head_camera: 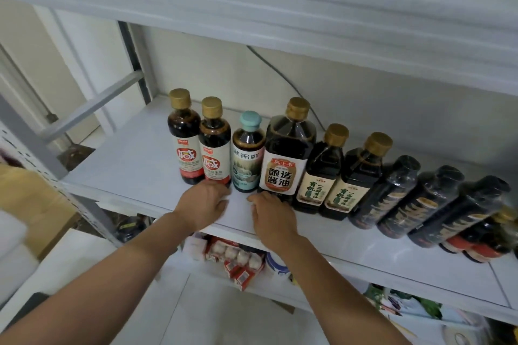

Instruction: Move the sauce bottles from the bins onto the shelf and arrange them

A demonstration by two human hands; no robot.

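A row of dark sauce bottles stands on the white shelf [134, 165]. From the left: two gold-capped bottles with red-and-white labels [186, 137] [214, 145], a teal-capped bottle [248, 152], a large gold-capped soy sauce bottle [287, 148], two gold-capped bottles with tan labels [322, 168] [356, 176], then several black-capped bottles [392, 193]. My left hand [203, 203] lies on the shelf at the base of the second red-label bottle, fingers loosely bent. My right hand [270, 216] rests flat in front of the large bottle. Neither holds anything.
An upper shelf board [280, 8] hangs low over the bottle caps. A grey upright post [36, 143] stands at the left. A black cable [280, 75] runs down the back wall. Packaged goods [238, 260] sit on the lower shelf. The shelf's left part holds no bottles.
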